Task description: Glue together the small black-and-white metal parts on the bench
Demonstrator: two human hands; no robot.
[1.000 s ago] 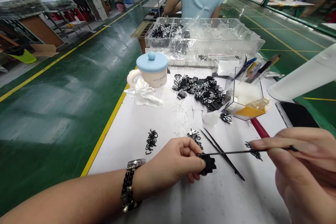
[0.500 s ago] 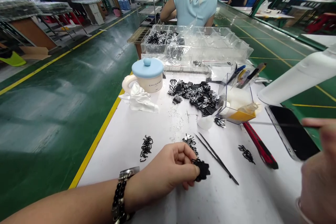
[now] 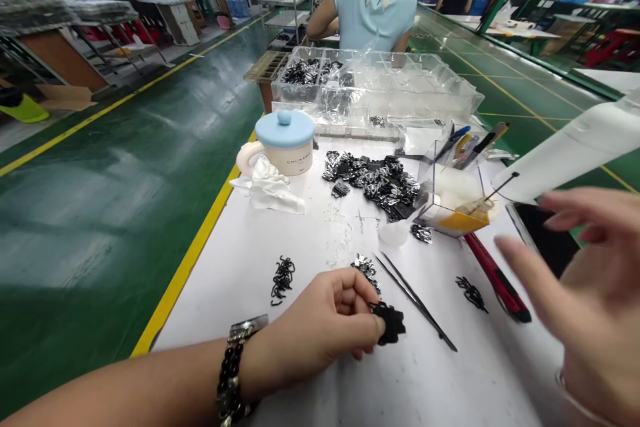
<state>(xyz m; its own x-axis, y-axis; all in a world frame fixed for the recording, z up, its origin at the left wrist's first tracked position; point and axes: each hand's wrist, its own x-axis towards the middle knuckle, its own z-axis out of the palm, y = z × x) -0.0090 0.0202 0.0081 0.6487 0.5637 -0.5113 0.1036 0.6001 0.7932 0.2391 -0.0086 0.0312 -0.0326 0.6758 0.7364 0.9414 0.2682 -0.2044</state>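
Left hand (image 3: pixel 320 333) fingers pinch a small black part (image 3: pixel 390 323) on the white surface (image 3: pixel 320 240); right hand (image 3: pixel 585 293) fingers spread, empty.

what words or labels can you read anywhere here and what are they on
"CHIIKAWA" as best it reads, some letters blurred: dark print on the side of the cream mug with the blue lid.
Nothing else is readable: the boxes and shelves in the background are too small and blurred, and the watch on the left hand's wrist shows no legible face.
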